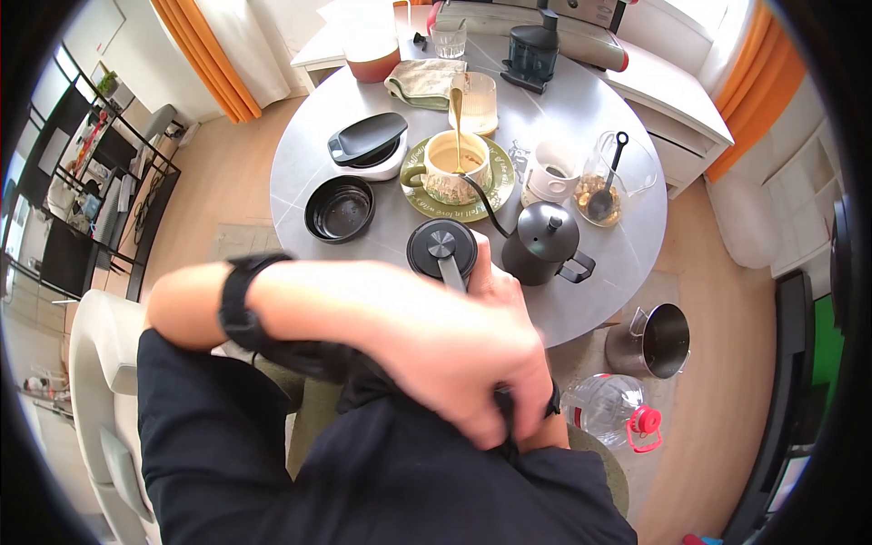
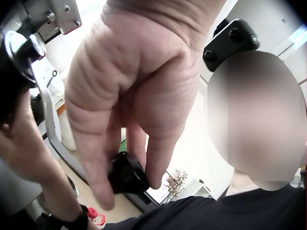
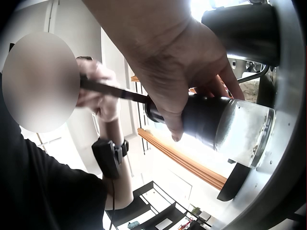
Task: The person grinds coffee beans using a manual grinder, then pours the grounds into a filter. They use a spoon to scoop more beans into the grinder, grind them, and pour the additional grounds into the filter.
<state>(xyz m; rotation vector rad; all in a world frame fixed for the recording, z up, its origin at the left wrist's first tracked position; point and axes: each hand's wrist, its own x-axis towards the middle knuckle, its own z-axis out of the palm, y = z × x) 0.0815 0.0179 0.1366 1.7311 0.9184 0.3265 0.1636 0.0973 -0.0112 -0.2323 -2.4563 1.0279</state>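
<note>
A hand grinder [image 1: 441, 243] with a black lid stands at the table's near edge, its crank pointing toward the body. My right hand [image 1: 498, 289] grips its side. In the right wrist view, the right hand [image 3: 184, 67] wraps the dark upper body [image 3: 204, 117] above a clear jar [image 3: 242, 132]. My left hand [image 1: 468, 359] crosses over the right forearm, blurred, at the crank's end. Its fingers [image 2: 158, 153] pinch a black knob [image 2: 127, 175] in the left wrist view. The crank arm [image 3: 115, 91] runs from the grinder to that hand.
Behind the grinder are a cup [image 1: 440, 182] on a green saucer [image 1: 427, 203] and a black kettle [image 1: 542, 245]. A round black dish [image 1: 340, 210] and a scale [image 1: 372, 163] are left. A glass with a black spoon [image 1: 600, 202] stands right. A bottle [image 1: 604, 409] is beside the table.
</note>
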